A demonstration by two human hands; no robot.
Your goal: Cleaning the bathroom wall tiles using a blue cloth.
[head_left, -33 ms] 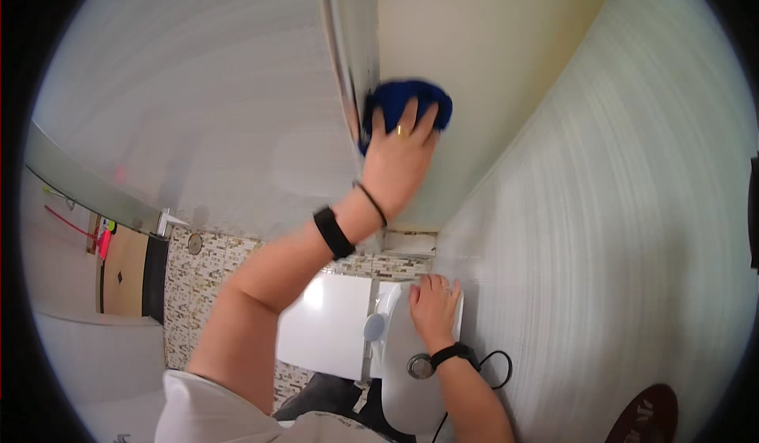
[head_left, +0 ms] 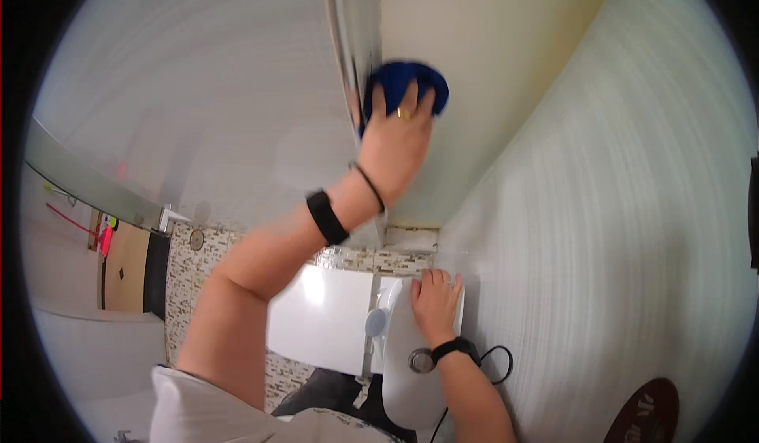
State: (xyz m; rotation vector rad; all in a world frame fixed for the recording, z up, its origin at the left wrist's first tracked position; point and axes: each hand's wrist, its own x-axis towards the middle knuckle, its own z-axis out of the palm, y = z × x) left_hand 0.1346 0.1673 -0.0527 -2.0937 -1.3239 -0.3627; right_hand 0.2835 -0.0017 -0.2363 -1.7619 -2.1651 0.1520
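My left hand (head_left: 395, 147) holds a dark blue cloth (head_left: 407, 79) flat against the cream wall panel (head_left: 490, 64), right beside a metal-edged vertical frame (head_left: 345, 56). Three fingers lie spread over the cloth, one wearing a gold ring; the thumb is hidden. Lower down, my right hand (head_left: 436, 305) rests with fingers stretched out on the white toilet tank lid (head_left: 407, 332), near its far end. Close to that wrist sits the round metal flush button (head_left: 421, 360).
The white toilet lid (head_left: 324, 316) is down, with a pale blue oval piece (head_left: 375, 323) at its hinge side. A pale striped wall (head_left: 617, 206) rises at the right. Mosaic tiles (head_left: 186, 285) cover the floor. A black cable (head_left: 506, 364) loops beside the tank.
My left hand and the blue cloth have shifted slightly upward along the wall panel. My right hand stays on the tank lid.
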